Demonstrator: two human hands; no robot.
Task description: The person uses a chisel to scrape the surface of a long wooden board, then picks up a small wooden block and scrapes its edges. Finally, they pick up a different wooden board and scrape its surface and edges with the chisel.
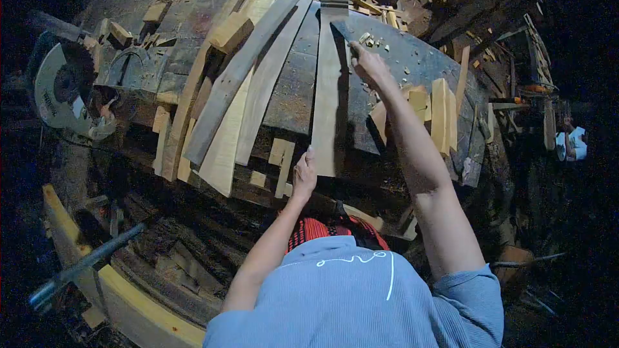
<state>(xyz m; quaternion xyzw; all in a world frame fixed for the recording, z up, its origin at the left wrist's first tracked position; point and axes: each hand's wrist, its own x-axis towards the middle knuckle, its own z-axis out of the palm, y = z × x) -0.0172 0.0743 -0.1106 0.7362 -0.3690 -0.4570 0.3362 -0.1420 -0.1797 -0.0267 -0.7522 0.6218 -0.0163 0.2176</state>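
A long pale board (329, 109) lies lengthwise on the workbench, its near end sticking out past the bench's front edge. My left hand (305, 173) is closed at the board's left edge near that end, thumb pointing up along it. Farther off, my right hand (370, 66) is wrapped around the dark handle of a tool with a flat grey blade (342, 28). The blade overlaps the board's right edge near its far end; I cannot tell exactly what kind of tool it is.
Several planks (245, 77) lie to the left. A circular saw blade (68, 74) with its guard stands at the bench's left end. Wood blocks (442, 116) sit right of the board, near scattered chips (371, 40). Another person (571, 142) is far right. A beam (122, 296) lies lower left.
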